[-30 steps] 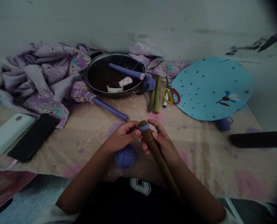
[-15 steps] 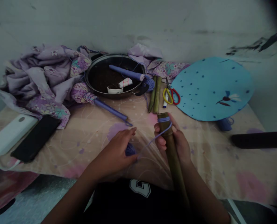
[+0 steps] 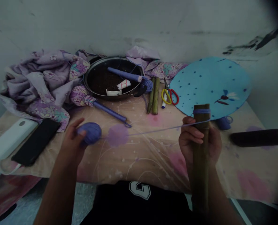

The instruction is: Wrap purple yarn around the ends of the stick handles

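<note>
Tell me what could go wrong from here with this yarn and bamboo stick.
The yarn ball sits loosely at the fingers of the left hand; if it slips, it might roll across the flowered sheet and tangle.

The yarn band lies close to the top end of the bamboo stick, held by the right hand, so it could slide off.

If the stretched yarn strand slackens, the band may loosen.
</note>
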The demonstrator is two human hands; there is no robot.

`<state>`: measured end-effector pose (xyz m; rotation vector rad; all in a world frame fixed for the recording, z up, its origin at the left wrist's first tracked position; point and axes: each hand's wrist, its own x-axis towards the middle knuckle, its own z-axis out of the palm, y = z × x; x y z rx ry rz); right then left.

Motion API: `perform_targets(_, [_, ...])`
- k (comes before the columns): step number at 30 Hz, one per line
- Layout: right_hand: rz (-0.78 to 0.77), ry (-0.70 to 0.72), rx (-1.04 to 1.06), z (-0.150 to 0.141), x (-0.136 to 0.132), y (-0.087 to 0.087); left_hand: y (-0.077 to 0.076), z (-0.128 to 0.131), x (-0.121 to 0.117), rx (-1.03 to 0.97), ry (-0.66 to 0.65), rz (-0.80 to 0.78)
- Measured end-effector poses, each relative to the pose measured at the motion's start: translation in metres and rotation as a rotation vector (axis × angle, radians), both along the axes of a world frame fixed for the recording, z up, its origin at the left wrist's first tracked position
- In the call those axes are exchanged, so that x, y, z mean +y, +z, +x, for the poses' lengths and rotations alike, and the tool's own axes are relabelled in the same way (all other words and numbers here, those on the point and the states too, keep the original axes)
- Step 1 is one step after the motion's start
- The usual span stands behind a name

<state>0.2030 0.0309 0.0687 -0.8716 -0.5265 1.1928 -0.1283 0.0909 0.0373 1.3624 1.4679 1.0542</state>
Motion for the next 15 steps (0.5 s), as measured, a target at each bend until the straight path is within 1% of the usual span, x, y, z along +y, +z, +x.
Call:
perform_targets(1, [0.0,-0.005,0.016,0.0,0.001,-0.001,0.002,-0.007,0.006,-0.205,0.095,-0.062])
perform_targets(2, [-0.005,-0.007,0.047,-0.001,0.002,-0.003,0.005,-0.012,0.012,-0.342,0.169,-0.111])
perform_targets(3, [-0.013,-0.004,0.084,-0.003,0.003,-0.004,0.009,-0.016,0.018,-0.43,0.216,-0.166])
perform_targets(4, [-0.026,0.002,0.114,-0.006,0.004,-0.006,0.013,-0.02,0.022,-0.479,0.247,-0.2])
perform_targets(6, [-0.058,0.019,0.125,-0.011,0.006,-0.009,0.018,-0.024,0.028,-0.52,0.27,-0.25])
perform_targets(8, [-0.073,0.045,0.113,-0.015,0.007,-0.012,0.019,-0.028,0.03,-0.536,0.303,-0.258])
perform_targets(12, [-0.066,0.086,0.161,-0.017,0.007,-0.017,0.009,-0.03,0.028,-0.543,0.342,-0.22])
perform_targets(15, [-0.067,0.114,0.139,-0.018,0.006,-0.021,0.002,-0.02,0.02,-0.495,0.312,-0.178])
